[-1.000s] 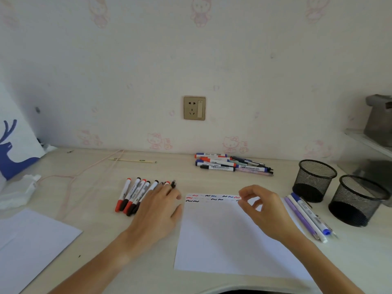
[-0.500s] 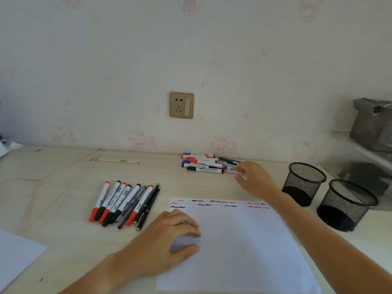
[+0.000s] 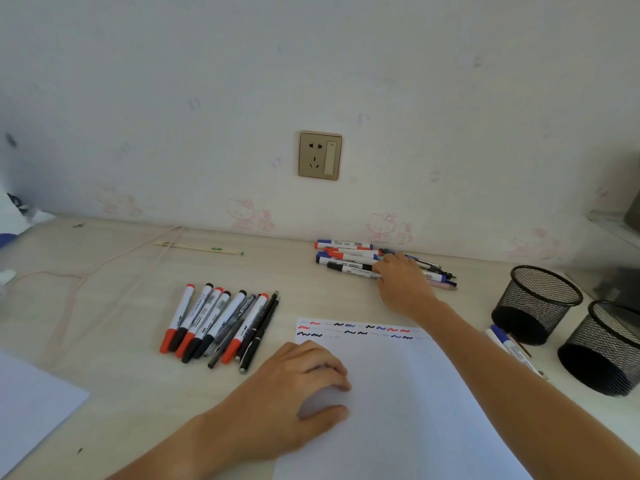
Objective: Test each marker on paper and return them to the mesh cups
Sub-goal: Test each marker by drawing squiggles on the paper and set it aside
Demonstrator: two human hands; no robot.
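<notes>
Right now your left hand (image 3: 294, 393) rests on the near-left part of the white sheet of paper (image 3: 398, 410), fingers loosely curled with the tips and thumb pressing the sheet flat, its grip around nothing. Along the far edge of that paper runs a band of short red, black and blue test squiggles (image 3: 353, 330). Your right hand (image 3: 401, 282) reaches beyond the paper to the far pile of white-barrelled markers with blue, red and black caps (image 3: 346, 258), which lies near the wall below the gold wall socket (image 3: 320, 155). Your fingertips lie on the pile; whether that grip has closed on any one marker cannot be told, since the back of your hand hides the fingers. Left of the paper, a fanned row of red- and black-capped markers and thin black pens (image 3: 221, 323) lies on the pale wooden table (image 3: 121, 306). Right of the paper stand two black mesh cups (image 3: 535, 303), just beside each other, upright. Between the paper and the cups, a few blue-capped pens (image 3: 509, 344) lie partly hidden behind your right forearm.
</notes>
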